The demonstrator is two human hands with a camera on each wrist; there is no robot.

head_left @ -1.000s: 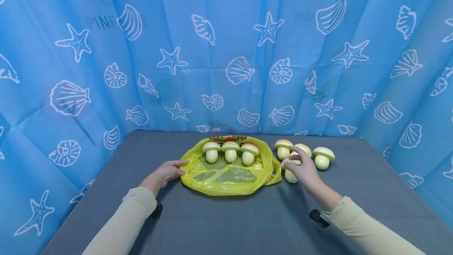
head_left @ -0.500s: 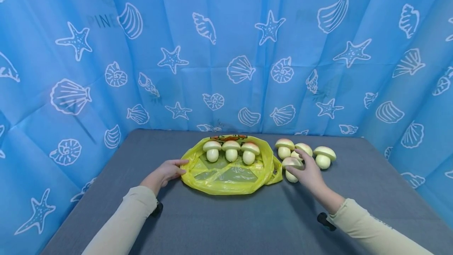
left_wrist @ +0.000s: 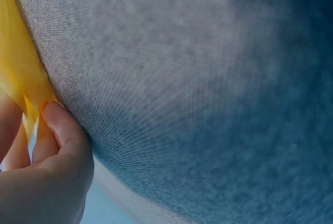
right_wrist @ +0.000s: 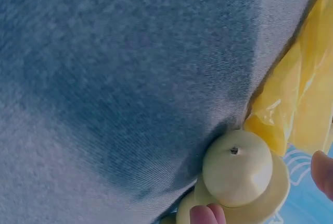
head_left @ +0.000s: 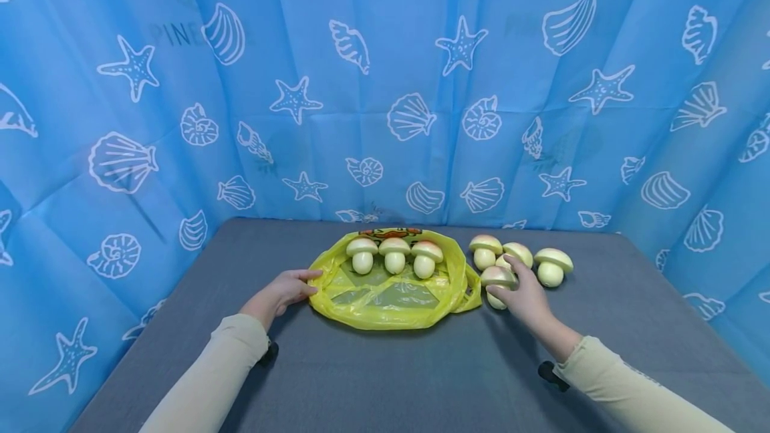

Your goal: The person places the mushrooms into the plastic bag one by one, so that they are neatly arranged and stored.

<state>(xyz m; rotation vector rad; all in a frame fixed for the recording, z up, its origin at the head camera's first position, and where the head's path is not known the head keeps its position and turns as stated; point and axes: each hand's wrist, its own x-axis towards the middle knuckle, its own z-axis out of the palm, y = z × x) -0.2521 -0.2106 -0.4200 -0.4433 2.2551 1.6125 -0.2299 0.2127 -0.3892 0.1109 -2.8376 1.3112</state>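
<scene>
A yellow plastic bag (head_left: 385,319) lies spread on the table, its mouth facing me. My left hand (head_left: 287,293) pinches its left rim between thumb and fingers; the left wrist view shows the yellow film (left_wrist: 23,62) between them. Three pale toy mushrooms (head_left: 394,260) stand in a row in the bag. Right of it, my right hand (head_left: 529,296) reaches around the nearest loose mushroom (head_left: 494,275). In the right wrist view, that mushroom (right_wrist: 239,172) sits between the spread thumb (right_wrist: 323,174) and the fingertips (right_wrist: 205,214), with a gap on the thumb side.
Behind the right hand are more loose mushrooms: one at the back left (head_left: 484,254), a partly hidden one (head_left: 519,252), and one on the right (head_left: 553,267). A grey cloth covers the table (head_left: 385,386). Blue shell-print curtain (head_left: 361,85) hangs behind it.
My right hand has lowered slightly and shifted right around the nearest loose mushroom, with thumb and fingers on either side of it. The left hand keeps its hold on the bag's rim.
</scene>
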